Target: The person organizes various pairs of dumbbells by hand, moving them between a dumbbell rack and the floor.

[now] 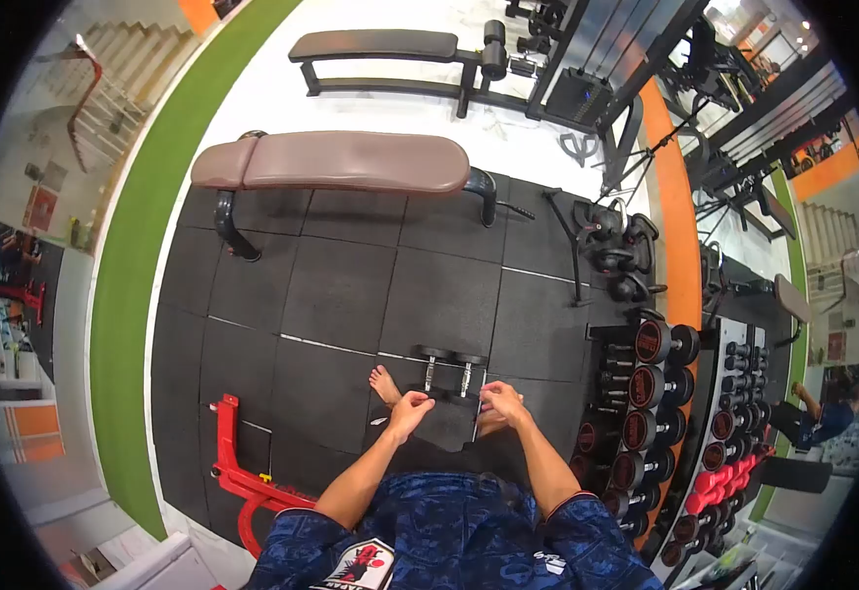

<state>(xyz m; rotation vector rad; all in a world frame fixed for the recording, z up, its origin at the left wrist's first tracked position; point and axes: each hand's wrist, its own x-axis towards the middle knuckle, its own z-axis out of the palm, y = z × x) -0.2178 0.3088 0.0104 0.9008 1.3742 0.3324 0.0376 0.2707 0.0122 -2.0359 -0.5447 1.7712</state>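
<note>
Two small black dumbbells (429, 364) (467, 370) lie side by side on the black rubber floor mats (331, 295), just beyond my hands. My left hand (410, 409) and my right hand (501, 403) hover at waist height with fingers curled, a short gap between them. Both are above the near ends of the dumbbells and not touching them. Whether either hand pinches something small is too fine to see. My bare foot (384, 384) rests on the mat to the left of the dumbbells. My blue patterned shirt (449, 541) fills the bottom of the view.
A brown padded bench (341, 162) stands across the mats ahead, with a black bench (380, 45) behind it. At right are a loaded dumbbell rack (651, 393) and kettlebells (614, 251). A red metal frame (238, 472) lies at lower left. Another person (823, 413) sits far right.
</note>
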